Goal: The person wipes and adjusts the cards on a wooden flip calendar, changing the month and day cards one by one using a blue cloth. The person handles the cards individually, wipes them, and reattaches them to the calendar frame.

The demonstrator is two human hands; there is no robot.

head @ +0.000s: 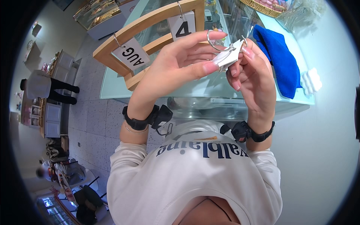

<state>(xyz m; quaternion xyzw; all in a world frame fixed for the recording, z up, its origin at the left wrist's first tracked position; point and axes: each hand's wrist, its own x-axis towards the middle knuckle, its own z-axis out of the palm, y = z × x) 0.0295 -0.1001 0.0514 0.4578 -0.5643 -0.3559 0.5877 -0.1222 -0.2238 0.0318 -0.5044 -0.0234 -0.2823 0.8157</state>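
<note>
A stack of small white cards [227, 57] is held between both hands above a glass-topped counter. My left hand [180, 57] grips its near edge with the thumb, and an open-looking metal binder ring [209, 39] loops by the index finger. At the opposite edge, my right hand [253, 66] pinches the cards close to a second, smaller ring end [244, 40]. Behind my left hand stands a wooden calendar frame [146, 25]. From its top bar hang a month card [131, 54] and a number card [182, 25], each on a metal ring.
A blue cloth [281, 64] lies right of my right hand, beside a white bubble-shaped block [311, 81]. A wicker basket [264, 8] sits at the far side. The glass counter's edge [121, 97] runs before me. At left, one person [39, 84] stands by cabinets; others sit lower down.
</note>
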